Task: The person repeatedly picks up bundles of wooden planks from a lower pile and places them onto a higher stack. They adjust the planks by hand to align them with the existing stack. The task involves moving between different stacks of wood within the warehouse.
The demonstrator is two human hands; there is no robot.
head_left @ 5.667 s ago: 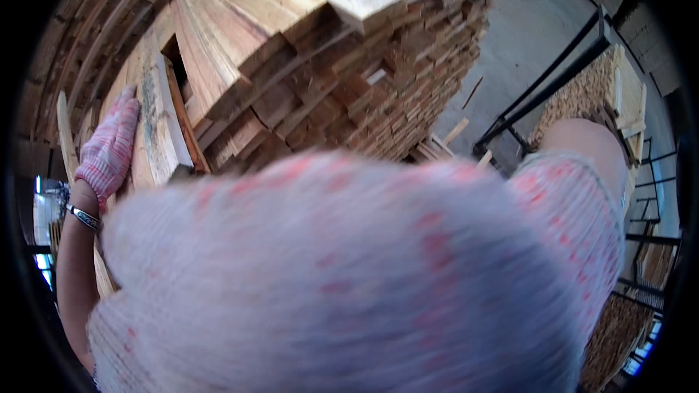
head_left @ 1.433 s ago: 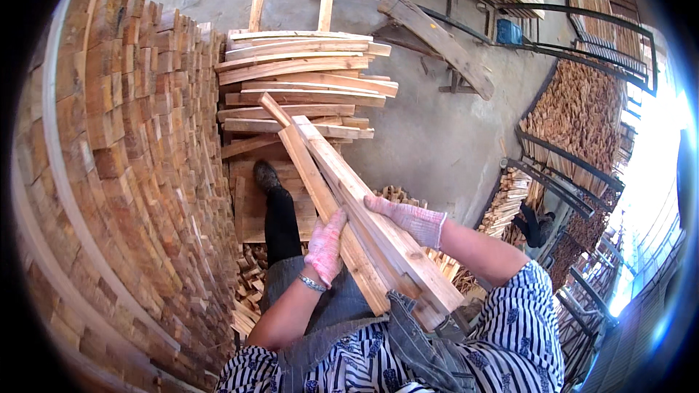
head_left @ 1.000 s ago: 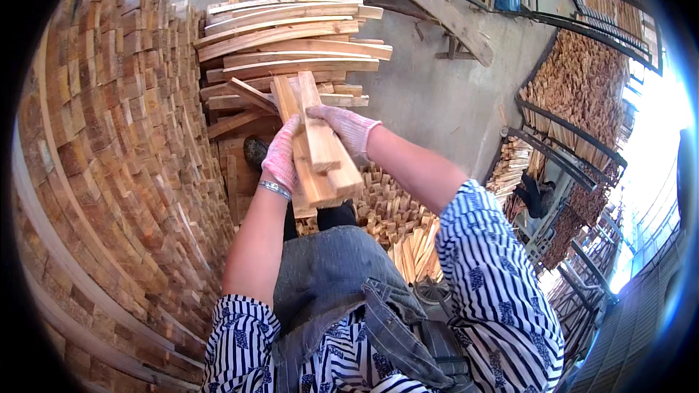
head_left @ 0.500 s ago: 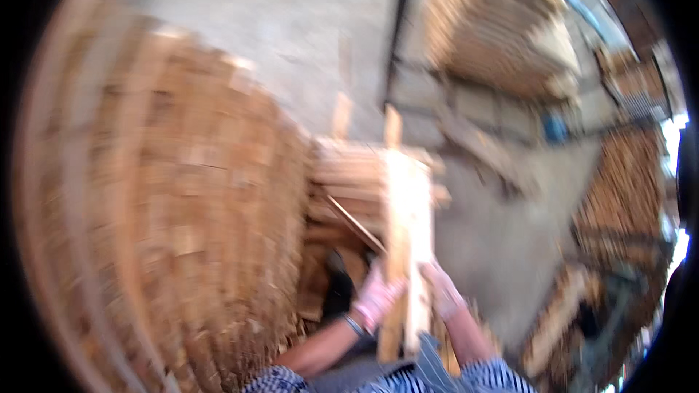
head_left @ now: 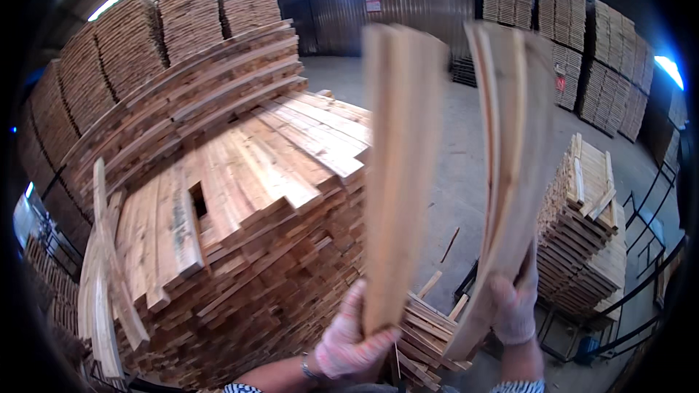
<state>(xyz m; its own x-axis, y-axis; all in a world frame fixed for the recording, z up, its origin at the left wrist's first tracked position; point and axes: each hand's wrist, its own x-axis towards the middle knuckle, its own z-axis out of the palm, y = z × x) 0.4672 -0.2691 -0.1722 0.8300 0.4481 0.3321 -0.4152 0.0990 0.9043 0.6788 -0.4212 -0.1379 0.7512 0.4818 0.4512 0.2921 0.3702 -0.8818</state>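
My left hand, in a pale pinkish work glove, is closed round the lower end of a wooden board. That board stands nearly upright before me, its top blurred. Closed on the lower part of several boards held together is my right hand, gloved alike. These lean slightly, their tops fanned a little apart. A gap separates the two hands' loads. Left of them rises a large stack of lumber with boards laid across its top. Below, between my hands, lies a low pile of boards, partly hidden.
Loose boards lean across the big stack's left end. A smaller lumber stack stands on the right beside a dark metal frame. Tall lumber stacks line the back left, others the back right. A thin stick lies on the floor.
The boards have come up from over the low pile to nearly upright. They are now split between my hands, which have moved apart. The view has tilted up from the floor.
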